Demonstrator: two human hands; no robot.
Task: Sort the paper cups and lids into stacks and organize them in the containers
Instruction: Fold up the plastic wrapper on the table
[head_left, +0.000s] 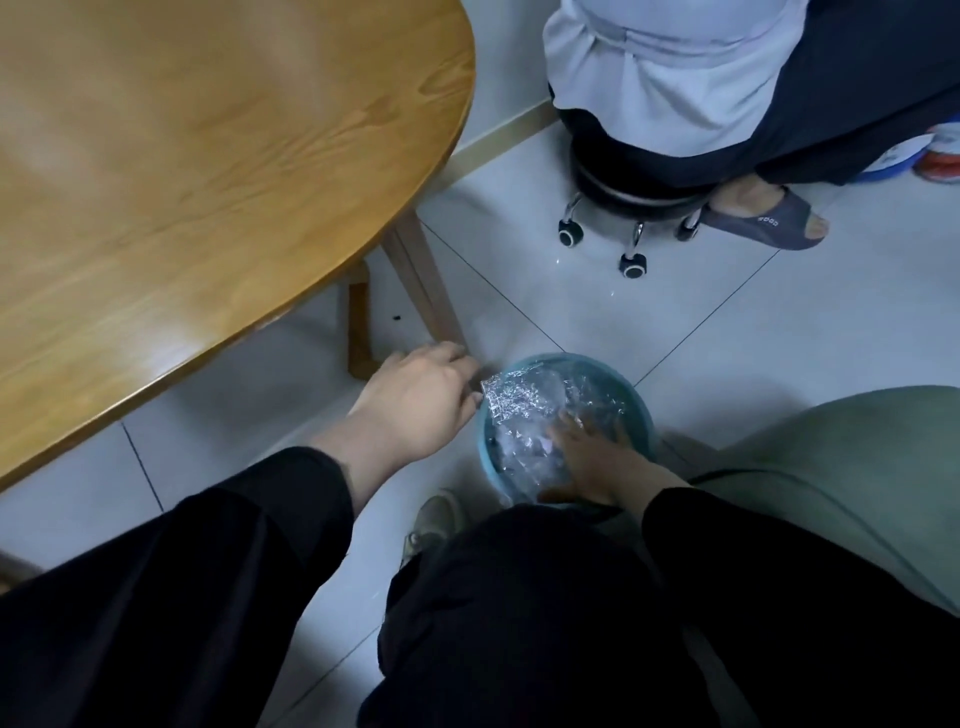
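Observation:
A round blue container (642, 400) stands on the floor by my knees. Crinkled clear plastic wrap (519, 405) fills it and spills over its left rim. My left hand (415, 400) is at that left rim, fingers curled on the plastic's edge. My right hand (587, 452) reaches down inside the container with fingers spread flat on the plastic. What lies under the plastic is blurred; I cannot make out cups or lids.
A round wooden table (197, 171) fills the upper left, its leg (421, 280) close to the container. Another person sits on a wheeled black stool (623, 208) at the top right. A green cushion-like surface (841, 467) lies at the right. The floor is grey tile.

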